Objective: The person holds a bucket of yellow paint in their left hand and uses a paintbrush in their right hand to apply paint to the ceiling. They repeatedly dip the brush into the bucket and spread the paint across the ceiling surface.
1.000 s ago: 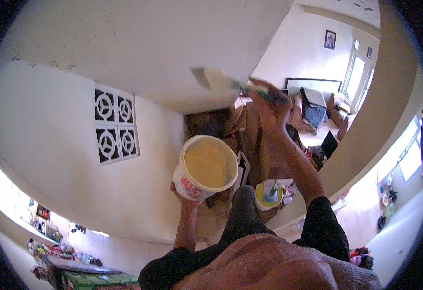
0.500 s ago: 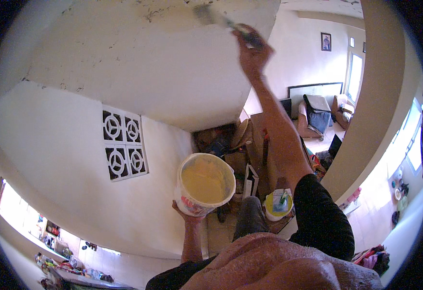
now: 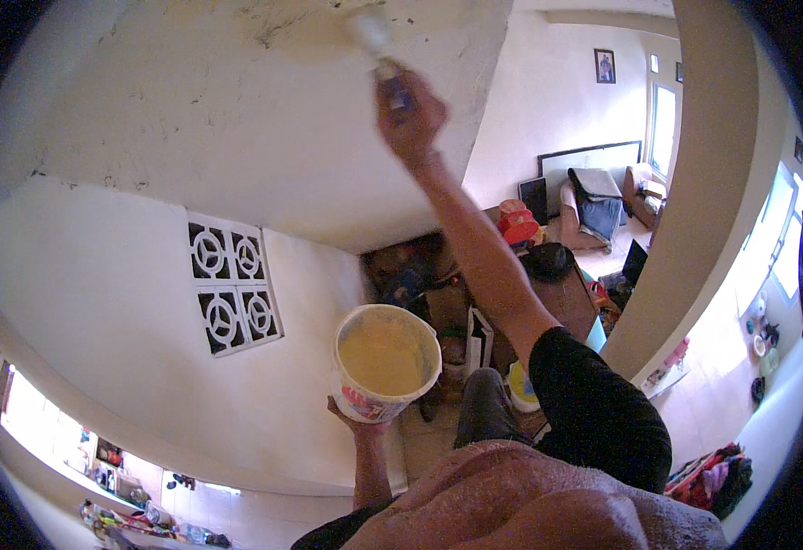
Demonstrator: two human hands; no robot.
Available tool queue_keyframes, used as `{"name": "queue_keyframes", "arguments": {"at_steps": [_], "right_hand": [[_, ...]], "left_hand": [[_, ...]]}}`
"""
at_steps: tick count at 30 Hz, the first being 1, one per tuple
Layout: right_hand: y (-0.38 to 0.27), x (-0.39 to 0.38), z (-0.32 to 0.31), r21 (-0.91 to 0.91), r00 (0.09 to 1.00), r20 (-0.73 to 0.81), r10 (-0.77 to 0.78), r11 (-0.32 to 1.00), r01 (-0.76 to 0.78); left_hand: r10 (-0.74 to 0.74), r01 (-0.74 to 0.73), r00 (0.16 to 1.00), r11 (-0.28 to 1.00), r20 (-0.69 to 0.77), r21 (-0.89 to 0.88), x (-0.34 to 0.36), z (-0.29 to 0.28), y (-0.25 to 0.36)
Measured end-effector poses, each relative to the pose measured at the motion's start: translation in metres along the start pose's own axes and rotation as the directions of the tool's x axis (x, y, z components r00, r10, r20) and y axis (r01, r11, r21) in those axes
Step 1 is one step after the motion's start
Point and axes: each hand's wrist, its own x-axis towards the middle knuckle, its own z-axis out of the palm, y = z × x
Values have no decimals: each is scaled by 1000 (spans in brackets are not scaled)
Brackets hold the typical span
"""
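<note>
My right hand point(image 3: 412, 119), raised near the top of the view, grips a paintbrush point(image 3: 370, 35); its blurred pale bristles are against the white ceiling point(image 3: 236, 92), where dark specks and a creamy patch show. Whether they touch it I cannot tell. Lower down, my left hand point(image 3: 358, 416) holds a white plastic bucket point(image 3: 386, 356) from underneath, containing pale yellow paint, beside the white wall.
A decorative vent block point(image 3: 234, 284) is set in the left wall. Below are dark furniture point(image 3: 557, 293) with clutter and a second, yellow-and-white bucket point(image 3: 521, 390). A pillar point(image 3: 713, 183) stands at right; an armchair point(image 3: 585, 220) sits in the room beyond.
My right hand has risen with the brush and shifted a little left along the ceiling. The bucket in my left hand sits lower in the view.
</note>
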Motion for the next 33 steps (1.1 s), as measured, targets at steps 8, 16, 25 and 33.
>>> {"name": "queue_keyframes", "arguments": {"at_steps": [8, 16, 25, 33], "right_hand": [[-26, -17, 20, 176, 935, 352, -44, 984, -20], [112, 76, -121, -275, 989, -120, 90, 954, -120], [53, 21, -41, -236, 995, -103, 0, 971, -24], [-61, -57, 40, 279, 941, 322, 102, 940, -198]], "left_hand": [[43, -43, 999, 998, -5, 49, -8, 10, 4], [40, -41, 999, 999, 20, 15, -5, 1, -1], [49, -49, 998, 999, 32, -5, -11, 2, 3], [103, -103, 995, 995, 11, 0, -31, 12, 9]]}}
